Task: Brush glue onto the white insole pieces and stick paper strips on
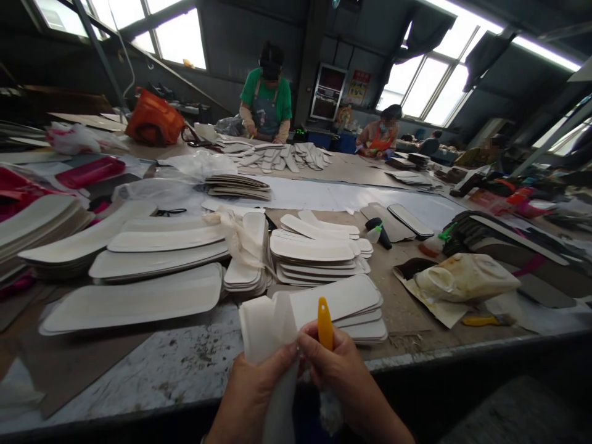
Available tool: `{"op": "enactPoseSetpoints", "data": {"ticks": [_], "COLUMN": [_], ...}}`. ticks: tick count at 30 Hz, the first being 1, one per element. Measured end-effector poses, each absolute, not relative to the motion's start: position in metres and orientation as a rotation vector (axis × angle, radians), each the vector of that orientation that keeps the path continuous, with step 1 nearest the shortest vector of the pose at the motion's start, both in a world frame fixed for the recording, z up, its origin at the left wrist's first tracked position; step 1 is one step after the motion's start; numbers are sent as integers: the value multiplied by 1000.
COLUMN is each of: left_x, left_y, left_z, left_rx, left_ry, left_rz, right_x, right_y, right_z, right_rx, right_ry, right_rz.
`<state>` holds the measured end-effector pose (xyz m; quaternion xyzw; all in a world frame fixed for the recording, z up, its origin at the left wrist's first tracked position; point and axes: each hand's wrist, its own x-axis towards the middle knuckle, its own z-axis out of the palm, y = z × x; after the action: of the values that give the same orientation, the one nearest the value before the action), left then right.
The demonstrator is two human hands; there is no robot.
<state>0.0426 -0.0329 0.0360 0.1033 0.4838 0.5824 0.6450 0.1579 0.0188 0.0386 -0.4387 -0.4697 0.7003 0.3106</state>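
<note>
Several stacks crowd ahead (jug rightward); left fingers pinch sheeting, right fingers yellow handle.

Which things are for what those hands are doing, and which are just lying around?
Seem to belong:
- white strip, in the left hand
- yellow-handled tool, in the right hand
- stacked white pieces, probably

Probably just lying about:
- orange bag
- pink roll
- clear plastic

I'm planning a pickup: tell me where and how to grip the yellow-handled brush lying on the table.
Take the yellow handle, probably from above and the near side: it points left, away from the bristles, and the stained container sits behind it.
</note>
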Motion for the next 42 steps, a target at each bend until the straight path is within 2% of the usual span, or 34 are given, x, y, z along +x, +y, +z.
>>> {"op": "enactPoseSetpoints", "data": {"ticks": [8, 14, 17, 21, 27, 29, 33, 35, 38, 42], "left_x": [42, 42, 43, 42, 31, 26, 25, 29, 37, 37], "left_y": [-31, -27, -23, -20, -17, -16, -21, -27, -34, -36], "left_z": [29, 28, 23, 22, 31, 32, 26, 18, 6, -4], "left_rx": [240, 294, 292, 211, 217, 207, 68, 35, 64, 77], "left_ry": [1192, 1222, 1258, 1237, 1255, 1200, 1010, 999, 1045, 1204], "left_rz": [1302, 1361, 1386, 1445, 1471, 1457, 1442, 1424, 1366, 1364], "right_x": [160, 156, 154, 154, 153, 153, 156, 160, 166, 181], "right_y": [21, 26, 27, 30, 31, 31, 30, 26, 22, 35], "right_z": [31, 32, 37, 40, 40, 40, 33, 26, 19, 35], "right_rx": [-1193, -1232, -1197, -1216, -1247, -1252, -1300, -1319, -1352, -1440], "right_ry": [-1308, -1243, -1159, -1246, -1812, -1796, -1485, -1313, -1201, -1494], "right_rz": [1597, 1901, 1928, 1762, 1228, 1343, 1903, 2042, 2034, 1908]}}
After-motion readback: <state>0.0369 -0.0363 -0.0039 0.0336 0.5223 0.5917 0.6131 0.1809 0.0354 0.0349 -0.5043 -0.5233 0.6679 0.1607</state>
